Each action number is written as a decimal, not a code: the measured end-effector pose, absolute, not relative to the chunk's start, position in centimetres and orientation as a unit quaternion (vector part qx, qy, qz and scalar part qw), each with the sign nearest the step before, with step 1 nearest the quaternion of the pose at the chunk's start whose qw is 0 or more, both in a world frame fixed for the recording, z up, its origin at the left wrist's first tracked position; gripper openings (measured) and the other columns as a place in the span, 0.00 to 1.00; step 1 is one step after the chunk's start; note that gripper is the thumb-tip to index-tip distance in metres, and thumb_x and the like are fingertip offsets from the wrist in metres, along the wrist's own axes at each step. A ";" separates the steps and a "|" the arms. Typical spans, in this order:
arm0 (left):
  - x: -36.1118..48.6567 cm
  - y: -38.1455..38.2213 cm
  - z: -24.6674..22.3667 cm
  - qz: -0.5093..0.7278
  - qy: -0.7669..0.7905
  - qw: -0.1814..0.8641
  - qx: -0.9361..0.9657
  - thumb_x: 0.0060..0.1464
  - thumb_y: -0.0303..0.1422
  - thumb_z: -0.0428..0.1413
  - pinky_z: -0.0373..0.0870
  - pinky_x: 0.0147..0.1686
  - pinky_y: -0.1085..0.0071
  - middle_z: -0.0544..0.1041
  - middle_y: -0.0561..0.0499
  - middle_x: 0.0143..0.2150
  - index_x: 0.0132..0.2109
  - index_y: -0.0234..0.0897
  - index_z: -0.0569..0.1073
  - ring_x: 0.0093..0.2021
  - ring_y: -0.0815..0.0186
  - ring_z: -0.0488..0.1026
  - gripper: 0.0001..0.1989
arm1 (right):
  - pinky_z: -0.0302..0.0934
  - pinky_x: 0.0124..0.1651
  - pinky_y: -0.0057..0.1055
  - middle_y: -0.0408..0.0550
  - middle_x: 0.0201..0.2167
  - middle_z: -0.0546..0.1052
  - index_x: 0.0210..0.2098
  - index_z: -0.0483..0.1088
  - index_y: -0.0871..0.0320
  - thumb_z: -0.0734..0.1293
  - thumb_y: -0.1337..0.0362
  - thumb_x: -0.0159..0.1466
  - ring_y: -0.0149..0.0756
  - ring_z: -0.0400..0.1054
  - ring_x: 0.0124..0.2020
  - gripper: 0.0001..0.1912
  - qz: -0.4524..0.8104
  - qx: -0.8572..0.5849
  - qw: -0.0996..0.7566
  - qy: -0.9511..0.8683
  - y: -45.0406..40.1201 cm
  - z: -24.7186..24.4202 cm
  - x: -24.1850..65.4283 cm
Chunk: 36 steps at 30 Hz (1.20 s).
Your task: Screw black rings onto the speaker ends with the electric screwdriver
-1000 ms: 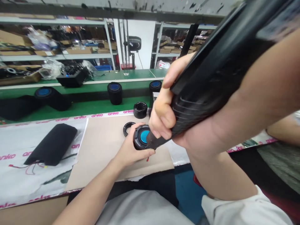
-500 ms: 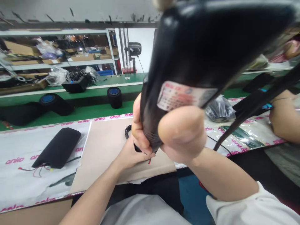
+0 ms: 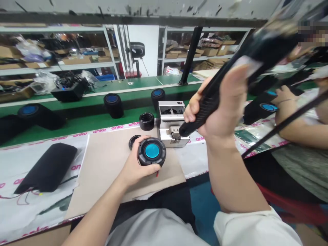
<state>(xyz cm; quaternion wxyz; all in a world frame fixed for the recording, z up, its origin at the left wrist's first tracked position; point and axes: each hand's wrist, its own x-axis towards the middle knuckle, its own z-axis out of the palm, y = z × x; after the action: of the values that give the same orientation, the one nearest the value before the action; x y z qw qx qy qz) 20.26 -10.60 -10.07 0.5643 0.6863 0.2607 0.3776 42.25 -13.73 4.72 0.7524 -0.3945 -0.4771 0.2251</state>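
My left hand (image 3: 137,169) is wrapped round a black round speaker (image 3: 152,152) with a shiny blue centre, above the cardboard sheet (image 3: 105,171). A small red wire end shows below it. My right hand (image 3: 217,106) grips a black electric screwdriver (image 3: 212,99), tilted with its upper end to the right and blurred. Its lower end is at the front of a silver screw feeder (image 3: 170,119); I cannot tell whether they touch. A black ring (image 3: 133,140) lies beside my left hand, partly hidden. Behind it sits a black ring-shaped part (image 3: 147,121).
A black fabric sleeve (image 3: 48,167) with wires lies on the left. Black cylindrical speakers (image 3: 113,106) stand on the green bench (image 3: 135,116). At right, a co-worker's arm (image 3: 292,116) is beside blue-ended speakers. A dark cord (image 3: 282,126) crosses the right side.
The screwdriver has moved away from the speaker in my left hand, rightward to the screw feeder. The speaker's blue face and the feeder have come into view as the camera turned right.
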 end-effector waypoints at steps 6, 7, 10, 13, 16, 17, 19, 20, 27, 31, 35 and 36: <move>20.3 -10.5 -10.2 0.389 0.262 0.555 0.687 0.48 0.45 0.76 0.70 0.67 0.51 0.74 0.39 0.66 0.67 0.43 0.64 0.66 0.45 0.75 0.46 | 0.53 0.13 0.29 0.39 0.16 0.67 0.30 0.70 0.54 0.74 0.35 0.65 0.31 0.60 0.12 0.28 0.202 -0.344 0.804 -0.441 -10.0 -0.9 43.7; 20.2 -10.5 -10.2 0.390 0.259 0.556 0.687 0.47 0.45 0.76 0.70 0.67 0.51 0.74 0.40 0.66 0.67 0.43 0.64 0.66 0.45 0.75 0.46 | 0.54 0.13 0.28 0.39 0.16 0.68 0.30 0.69 0.53 0.74 0.35 0.65 0.31 0.60 0.12 0.28 0.204 -0.345 0.801 -0.444 -9.7 -1.3 43.8; 20.2 -10.6 -10.2 0.389 0.257 0.558 0.686 0.47 0.45 0.76 0.70 0.66 0.52 0.75 0.40 0.65 0.67 0.44 0.64 0.65 0.46 0.76 0.46 | 0.54 0.13 0.27 0.39 0.16 0.67 0.29 0.67 0.54 0.73 0.35 0.65 0.31 0.61 0.12 0.30 0.214 -0.348 0.791 -0.456 -9.2 -1.9 43.9; 20.2 -10.6 -10.1 0.387 0.260 0.559 0.686 0.47 0.44 0.76 0.72 0.65 0.52 0.76 0.40 0.64 0.67 0.44 0.64 0.64 0.46 0.77 0.45 | 0.53 0.12 0.26 0.39 0.15 0.67 0.27 0.66 0.54 0.74 0.34 0.64 0.30 0.60 0.11 0.31 0.250 -0.364 0.771 -0.459 -9.4 -2.1 43.9; 20.2 -10.7 -10.1 0.383 0.257 0.566 0.684 0.48 0.44 0.75 0.74 0.63 0.53 0.78 0.41 0.62 0.68 0.45 0.64 0.62 0.46 0.79 0.45 | 0.53 0.10 0.28 0.39 0.15 0.67 0.27 0.68 0.54 0.74 0.33 0.62 0.32 0.59 0.10 0.31 0.294 -0.366 0.759 -0.452 -10.5 -0.9 43.4; 20.2 -10.7 -10.1 0.381 0.256 0.567 0.684 0.48 0.43 0.75 0.75 0.62 0.53 0.78 0.41 0.62 0.68 0.45 0.64 0.61 0.47 0.79 0.45 | 0.53 0.10 0.29 0.39 0.15 0.66 0.28 0.69 0.54 0.74 0.33 0.62 0.32 0.58 0.10 0.31 0.292 -0.359 0.766 -0.446 -10.9 -0.2 43.2; 20.1 -10.7 -10.2 0.379 0.257 0.567 0.685 0.48 0.43 0.76 0.74 0.63 0.53 0.78 0.41 0.62 0.68 0.45 0.64 0.62 0.46 0.79 0.46 | 0.54 0.12 0.31 0.39 0.16 0.65 0.28 0.70 0.54 0.75 0.33 0.61 0.32 0.58 0.12 0.30 0.262 -0.346 0.787 -0.437 -11.8 1.5 42.8; 20.1 -10.7 -10.2 0.379 0.258 0.565 0.686 0.47 0.44 0.76 0.74 0.63 0.53 0.78 0.41 0.63 0.68 0.45 0.64 0.63 0.46 0.78 0.46 | 0.54 0.13 0.31 0.40 0.16 0.65 0.28 0.70 0.53 0.76 0.33 0.60 0.32 0.59 0.13 0.30 0.242 -0.344 0.795 -0.437 -12.1 2.3 42.7; 20.2 -10.7 -10.2 0.384 0.259 0.559 0.687 0.47 0.45 0.76 0.75 0.62 0.53 0.78 0.41 0.62 0.68 0.45 0.64 0.62 0.46 0.79 0.46 | 0.53 0.16 0.33 0.41 0.17 0.67 0.29 0.70 0.54 0.72 0.34 0.66 0.32 0.61 0.14 0.30 0.199 -0.360 0.797 -0.443 -11.0 0.4 43.1; 20.2 -10.7 -10.1 0.386 0.259 0.558 0.688 0.47 0.45 0.76 0.74 0.63 0.53 0.78 0.41 0.62 0.67 0.44 0.64 0.62 0.46 0.78 0.46 | 0.53 0.15 0.30 0.39 0.17 0.68 0.28 0.70 0.53 0.72 0.37 0.68 0.31 0.61 0.13 0.28 0.185 -0.359 0.790 -0.461 -10.1 -1.8 43.3; 20.3 -10.6 -9.9 0.382 0.271 0.557 0.686 0.45 0.47 0.76 0.73 0.64 0.51 0.77 0.40 0.62 0.67 0.44 0.64 0.63 0.44 0.77 0.47 | 0.53 0.14 0.27 0.39 0.16 0.67 0.26 0.68 0.54 0.74 0.37 0.66 0.30 0.61 0.12 0.29 0.196 -0.356 0.784 -0.469 -10.0 -2.2 43.2; 20.3 -10.6 -9.9 0.381 0.272 0.556 0.686 0.45 0.47 0.76 0.73 0.64 0.51 0.77 0.40 0.62 0.67 0.44 0.64 0.63 0.44 0.77 0.47 | 0.54 0.14 0.27 0.39 0.16 0.67 0.25 0.67 0.54 0.74 0.37 0.66 0.30 0.61 0.12 0.29 0.213 -0.357 0.781 -0.466 -10.2 -2.3 43.1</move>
<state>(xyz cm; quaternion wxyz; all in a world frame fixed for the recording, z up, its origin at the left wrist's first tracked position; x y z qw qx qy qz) 20.31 -10.64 -9.91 0.5562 0.6864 0.2724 0.3813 43.13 -10.23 -2.27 0.7809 -0.3575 -0.4657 0.2134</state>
